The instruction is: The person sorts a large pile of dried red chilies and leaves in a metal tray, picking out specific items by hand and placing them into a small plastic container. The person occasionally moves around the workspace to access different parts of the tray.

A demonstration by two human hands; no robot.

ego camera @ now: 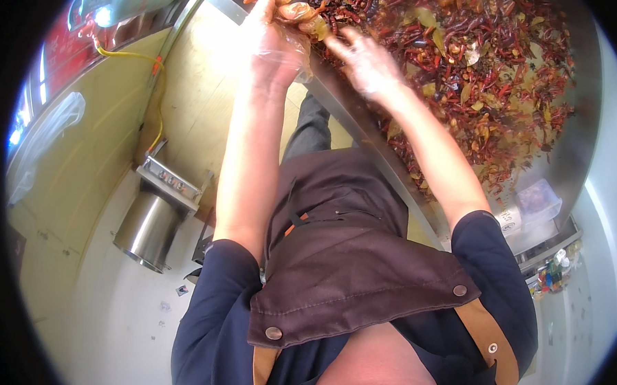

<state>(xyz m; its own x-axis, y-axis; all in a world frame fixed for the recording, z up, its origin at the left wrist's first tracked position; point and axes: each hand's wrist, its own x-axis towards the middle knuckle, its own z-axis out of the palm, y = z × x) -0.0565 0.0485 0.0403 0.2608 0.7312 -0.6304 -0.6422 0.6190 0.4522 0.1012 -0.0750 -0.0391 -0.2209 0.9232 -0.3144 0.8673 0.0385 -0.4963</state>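
At the top of the head view, my left hand, in a clear plastic glove, holds several orange-brown food pieces; their exact kind cannot be told. My right hand is blurred, its fingers spread just right of those pieces, above the near edge of a large metal tray. Whether a glove covers it is unclear. Dried red chillies, yellowish leaves and other spices lie spread in wet heaps across the tray.
A clear plastic container sits at the tray's near right corner. At the left, a steel stockpot stands by a metal burner frame with a yellow hose. A thin plastic bag hangs further left.
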